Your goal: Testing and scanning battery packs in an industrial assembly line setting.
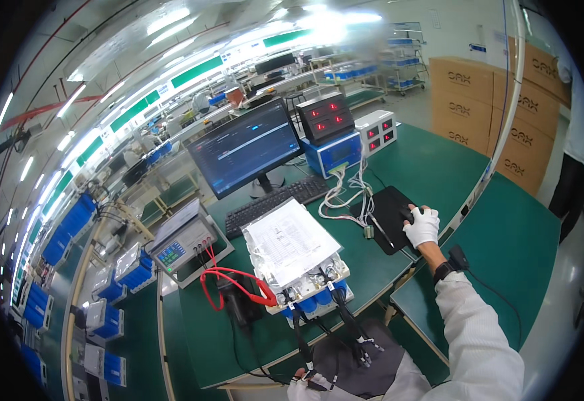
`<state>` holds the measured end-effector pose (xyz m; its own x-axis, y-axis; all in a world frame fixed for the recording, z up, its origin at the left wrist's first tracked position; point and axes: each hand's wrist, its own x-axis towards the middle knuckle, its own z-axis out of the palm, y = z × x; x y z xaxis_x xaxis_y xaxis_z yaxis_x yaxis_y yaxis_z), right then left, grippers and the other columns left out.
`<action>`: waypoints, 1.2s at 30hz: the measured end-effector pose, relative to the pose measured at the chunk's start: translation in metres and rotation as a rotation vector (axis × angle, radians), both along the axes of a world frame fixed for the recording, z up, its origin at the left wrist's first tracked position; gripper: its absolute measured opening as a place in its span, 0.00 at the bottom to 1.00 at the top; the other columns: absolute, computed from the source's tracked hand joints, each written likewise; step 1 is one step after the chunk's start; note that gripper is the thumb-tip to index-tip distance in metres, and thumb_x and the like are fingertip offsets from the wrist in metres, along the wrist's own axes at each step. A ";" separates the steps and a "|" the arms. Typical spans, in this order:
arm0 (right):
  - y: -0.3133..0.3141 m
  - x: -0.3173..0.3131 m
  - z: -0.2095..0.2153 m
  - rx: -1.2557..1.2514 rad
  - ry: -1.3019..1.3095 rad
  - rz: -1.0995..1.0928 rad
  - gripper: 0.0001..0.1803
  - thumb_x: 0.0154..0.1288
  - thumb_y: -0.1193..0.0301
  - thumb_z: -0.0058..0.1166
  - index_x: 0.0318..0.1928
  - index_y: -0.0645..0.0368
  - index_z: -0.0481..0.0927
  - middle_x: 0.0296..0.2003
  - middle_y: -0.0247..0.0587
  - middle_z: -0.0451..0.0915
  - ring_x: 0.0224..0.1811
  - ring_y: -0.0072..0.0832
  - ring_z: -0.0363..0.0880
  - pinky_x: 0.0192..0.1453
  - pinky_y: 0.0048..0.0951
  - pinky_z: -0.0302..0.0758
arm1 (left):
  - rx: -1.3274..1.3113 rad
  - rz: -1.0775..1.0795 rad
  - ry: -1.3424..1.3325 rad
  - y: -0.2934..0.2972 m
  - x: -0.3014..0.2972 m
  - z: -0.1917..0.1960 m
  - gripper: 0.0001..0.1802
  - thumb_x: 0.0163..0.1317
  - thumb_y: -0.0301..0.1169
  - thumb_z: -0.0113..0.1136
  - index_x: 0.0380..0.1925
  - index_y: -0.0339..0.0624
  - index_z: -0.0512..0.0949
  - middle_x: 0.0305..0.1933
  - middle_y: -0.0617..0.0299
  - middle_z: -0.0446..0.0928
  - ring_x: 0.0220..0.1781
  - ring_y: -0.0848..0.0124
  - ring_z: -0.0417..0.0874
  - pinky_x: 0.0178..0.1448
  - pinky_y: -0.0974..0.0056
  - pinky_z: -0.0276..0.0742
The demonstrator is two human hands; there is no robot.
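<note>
My right hand [421, 227], in a white fingerless glove, rests over a dark computer mouse [407, 214] on a black mouse pad [387, 200]. Low in the view, my left hand [300, 379] is closed at the end of a black cable [303, 347]; its fingers are partly hidden. Between my arms lies a battery pack [315, 302] with blue cells and pale plates. Printed sheets [290, 242] in a clear sleeve cover its top. Thick black leads [347, 317] hang from its near side over the table edge. A red cable [238, 273] runs from its left corner to a meter.
Left of the pack stands a bench meter [184, 251]. Behind it are a keyboard [275, 202], a monitor [242, 150] and a blue box [335, 155] under a black display unit. White wires [349, 200] lie near the pad. Cardboard boxes [462, 100] and a person [576, 147] are at right.
</note>
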<state>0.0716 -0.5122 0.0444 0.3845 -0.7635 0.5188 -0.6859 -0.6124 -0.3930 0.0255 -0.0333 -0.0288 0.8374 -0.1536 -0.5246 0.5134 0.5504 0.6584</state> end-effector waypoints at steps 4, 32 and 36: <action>-0.006 0.001 -0.005 -0.019 0.031 0.033 0.24 0.50 0.63 0.62 0.52 0.42 0.78 0.49 0.49 0.75 0.53 0.45 0.70 0.56 0.43 0.68 | 0.029 -0.002 -0.002 0.000 0.001 -0.002 0.09 0.65 0.26 0.45 0.43 0.36 0.72 0.32 0.52 0.75 0.33 0.63 0.77 0.36 0.60 0.76; -0.008 0.002 -0.005 0.036 0.064 -0.010 0.22 0.53 0.61 0.61 0.51 0.36 0.79 0.54 0.51 0.71 0.56 0.45 0.68 0.56 0.45 0.69 | 0.062 -0.015 0.010 0.005 -0.001 -0.009 0.13 0.65 0.26 0.47 0.49 0.35 0.71 0.37 0.50 0.75 0.38 0.60 0.78 0.42 0.57 0.77; -0.009 0.004 -0.011 -0.120 -0.057 -0.087 0.25 0.51 0.66 0.60 0.53 0.47 0.76 0.58 0.56 0.65 0.57 0.46 0.66 0.57 0.48 0.66 | -0.004 -0.008 0.048 0.007 -0.001 -0.014 0.14 0.66 0.28 0.46 0.50 0.34 0.70 0.39 0.51 0.75 0.39 0.60 0.78 0.43 0.57 0.78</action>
<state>0.0754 -0.5215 0.0332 0.2871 -0.7236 0.6277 -0.7169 -0.5969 -0.3602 0.0245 -0.0260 -0.0424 0.8097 -0.1624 -0.5639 0.5490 0.5489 0.6303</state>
